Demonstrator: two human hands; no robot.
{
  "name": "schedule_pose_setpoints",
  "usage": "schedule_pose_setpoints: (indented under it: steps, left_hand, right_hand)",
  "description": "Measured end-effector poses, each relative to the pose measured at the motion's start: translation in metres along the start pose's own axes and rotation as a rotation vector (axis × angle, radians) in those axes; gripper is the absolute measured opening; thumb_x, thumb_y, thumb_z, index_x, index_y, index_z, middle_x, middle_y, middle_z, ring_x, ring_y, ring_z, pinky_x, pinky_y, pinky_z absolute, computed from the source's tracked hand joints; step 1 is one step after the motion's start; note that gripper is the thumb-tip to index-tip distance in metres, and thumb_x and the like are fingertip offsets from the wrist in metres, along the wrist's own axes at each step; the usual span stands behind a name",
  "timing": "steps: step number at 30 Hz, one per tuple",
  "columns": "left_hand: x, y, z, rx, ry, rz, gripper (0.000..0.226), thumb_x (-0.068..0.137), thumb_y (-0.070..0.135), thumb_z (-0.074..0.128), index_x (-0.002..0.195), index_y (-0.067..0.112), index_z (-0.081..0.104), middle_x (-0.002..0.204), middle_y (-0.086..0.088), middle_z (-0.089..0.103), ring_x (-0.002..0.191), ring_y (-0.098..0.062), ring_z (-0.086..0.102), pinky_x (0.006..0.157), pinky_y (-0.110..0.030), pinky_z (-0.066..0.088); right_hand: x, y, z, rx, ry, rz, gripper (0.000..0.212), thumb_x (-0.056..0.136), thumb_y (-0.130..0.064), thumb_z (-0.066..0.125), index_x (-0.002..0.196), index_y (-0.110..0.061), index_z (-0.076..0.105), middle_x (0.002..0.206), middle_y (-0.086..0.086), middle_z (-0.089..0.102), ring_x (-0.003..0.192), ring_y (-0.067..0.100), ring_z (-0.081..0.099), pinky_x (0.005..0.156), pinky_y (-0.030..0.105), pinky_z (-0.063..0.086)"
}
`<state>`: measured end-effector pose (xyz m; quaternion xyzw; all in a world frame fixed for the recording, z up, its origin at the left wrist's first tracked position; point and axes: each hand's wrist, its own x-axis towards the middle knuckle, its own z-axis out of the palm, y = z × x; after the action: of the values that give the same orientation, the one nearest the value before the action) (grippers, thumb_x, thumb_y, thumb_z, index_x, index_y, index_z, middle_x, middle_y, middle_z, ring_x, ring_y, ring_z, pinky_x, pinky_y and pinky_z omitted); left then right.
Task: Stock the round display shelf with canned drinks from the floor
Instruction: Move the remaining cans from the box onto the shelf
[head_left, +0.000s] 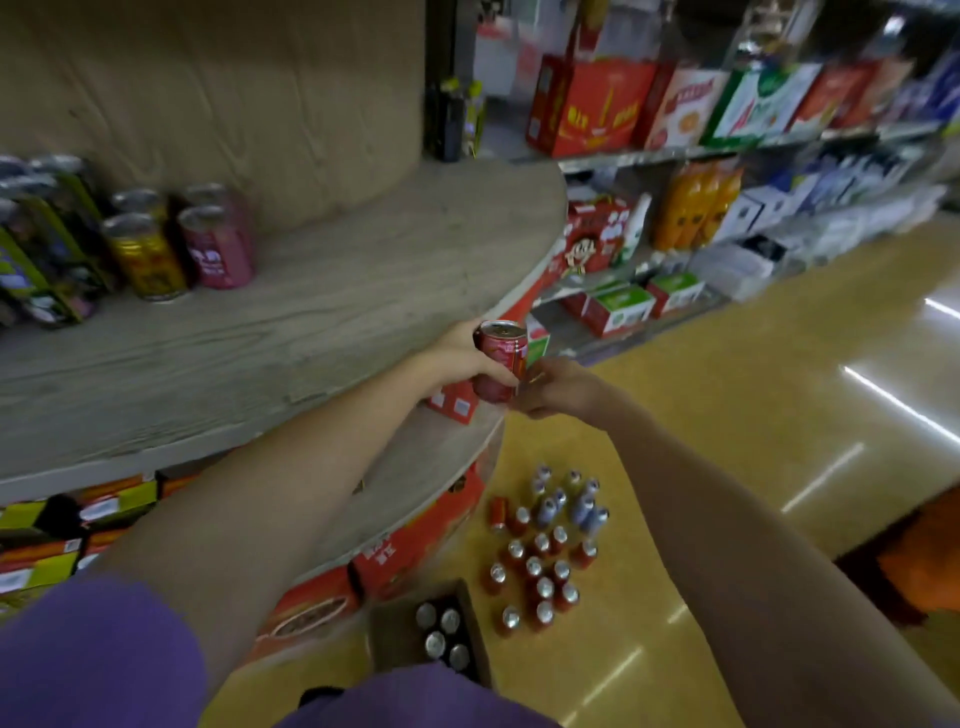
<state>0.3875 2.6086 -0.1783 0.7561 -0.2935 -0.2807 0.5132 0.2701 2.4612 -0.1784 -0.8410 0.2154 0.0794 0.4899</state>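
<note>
My left hand (465, 358) grips a red can (500, 359) upright, just off the rim of the round wooden display shelf (363, 291). My right hand (558, 389) is beside the can with its fingers curled at the can's lower right side; whether it holds something is unclear. On the shelf's left stand a yellow can (148, 257), a pink can (218, 247) and dark green-trimmed cans (47, 244). Several red and pale cans (545, 551) stand on the floor below. A lower shelf tier (426, 467) sits under my left arm.
An open cardboard box (441, 631) with silver-topped cans sits on the floor near my body. Red cartons (415, 551) ring the display's base. Store shelving (727, 150) with boxes and orange bottles runs along the right back. An orange object (924, 561) lies at the right edge.
</note>
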Motion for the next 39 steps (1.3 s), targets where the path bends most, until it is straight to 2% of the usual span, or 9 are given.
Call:
schedule_pose_setpoints:
  steps: [2, 7, 11, 17, 21, 26, 30, 34, 39]
  left_hand:
    - [-0.012, 0.023, -0.010, -0.034, 0.039, 0.017, 0.065, 0.055, 0.007, 0.093, 0.110, 0.020, 0.061, 0.100, 0.003, 0.072, 0.089, -0.012, 0.069, 0.065, -0.022, 0.055]
    - [-0.050, 0.056, -0.037, -0.073, 0.186, 0.047, 0.058, 0.063, 0.009, 0.090, 0.112, 0.009, 0.059, 0.095, -0.002, 0.071, 0.081, -0.010, 0.067, 0.059, -0.024, 0.054]
    - [-0.084, 0.067, -0.062, 0.084, 0.280, 0.024, 0.058, 0.069, 0.024, 0.088, 0.115, 0.006, 0.057, 0.108, -0.006, 0.069, 0.100, -0.019, 0.067, 0.086, -0.032, 0.055]
    - [-0.145, 0.068, -0.108, 0.068, 0.353, -0.066, 0.046, 0.082, 0.035, 0.077, 0.120, 0.015, 0.062, 0.116, -0.006, 0.068, 0.110, -0.021, 0.064, 0.094, -0.041, 0.052]
    - [-0.181, 0.058, -0.135, -0.055, 0.440, -0.049, 0.042, 0.078, 0.021, 0.081, 0.117, 0.011, 0.069, 0.114, -0.005, 0.071, 0.108, -0.016, 0.066, 0.094, -0.033, 0.052]
    - [-0.206, 0.048, -0.168, -0.088, 0.590, -0.058, 0.043, 0.065, 0.011, 0.089, 0.105, 0.007, 0.073, 0.101, -0.004, 0.074, 0.098, -0.015, 0.069, 0.080, -0.028, 0.057]
    - [-0.199, 0.033, -0.194, -0.055, 0.663, -0.120, 0.051, 0.058, 0.019, 0.094, 0.102, 0.007, 0.071, 0.093, -0.002, 0.073, 0.084, -0.011, 0.068, 0.064, -0.022, 0.053]
    - [-0.180, 0.013, -0.217, 0.075, 0.687, -0.189, 0.063, 0.035, 0.043, 0.096, 0.090, 0.021, 0.075, 0.090, 0.004, 0.075, 0.089, -0.011, 0.069, 0.086, -0.035, 0.057]
    - [-0.155, -0.004, -0.241, 0.063, 0.636, -0.163, 0.069, 0.030, 0.036, 0.096, 0.090, 0.014, 0.071, 0.088, -0.003, 0.075, 0.089, -0.019, 0.071, 0.089, -0.043, 0.056]
  right_hand:
    - [-0.007, -0.023, -0.006, -0.028, -0.040, -0.080, 0.027, 0.075, -0.011, 0.083, 0.096, -0.012, 0.066, 0.083, 0.012, 0.066, 0.075, 0.021, 0.064, 0.078, 0.040, 0.058]
    - [-0.016, -0.070, 0.000, -0.012, -0.090, -0.258, 0.047, 0.062, -0.035, 0.090, 0.103, -0.024, 0.070, 0.091, -0.003, 0.075, 0.088, 0.013, 0.071, 0.080, 0.031, 0.058]
    - [-0.022, -0.093, 0.027, 0.076, -0.124, -0.371, 0.033, 0.068, -0.024, 0.089, 0.097, -0.020, 0.074, 0.093, -0.001, 0.076, 0.090, 0.010, 0.071, 0.084, 0.026, 0.056]
    - [-0.025, -0.129, 0.070, 0.050, -0.285, -0.409, 0.070, 0.048, -0.051, 0.091, 0.109, -0.023, 0.072, 0.101, -0.006, 0.075, 0.101, 0.012, 0.069, 0.101, 0.038, 0.050]
    - [-0.027, -0.154, 0.104, 0.052, -0.354, -0.420, 0.071, 0.050, -0.043, 0.094, 0.112, -0.020, 0.071, 0.102, -0.004, 0.075, 0.100, 0.014, 0.070, 0.100, 0.041, 0.051]
    - [-0.030, -0.185, 0.142, 0.083, -0.411, -0.423, 0.058, 0.071, -0.003, 0.083, 0.123, -0.012, 0.061, 0.120, 0.007, 0.069, 0.111, 0.019, 0.064, 0.103, 0.036, 0.047]
    - [-0.019, -0.204, 0.168, 0.078, -0.357, -0.460, 0.057, 0.071, -0.005, 0.083, 0.118, -0.016, 0.054, 0.107, -0.001, 0.067, 0.096, 0.010, 0.063, 0.085, 0.021, 0.050]
    - [-0.007, -0.217, 0.190, 0.014, -0.202, -0.503, 0.045, 0.075, -0.002, 0.081, 0.111, -0.010, 0.054, 0.084, -0.012, 0.058, 0.073, -0.003, 0.054, 0.054, 0.003, 0.041]
    - [0.022, -0.228, 0.208, -0.126, 0.008, -0.447, 0.032, 0.073, -0.024, 0.084, 0.086, -0.024, 0.055, 0.084, -0.010, 0.059, 0.087, 0.015, 0.057, 0.074, 0.029, 0.044]
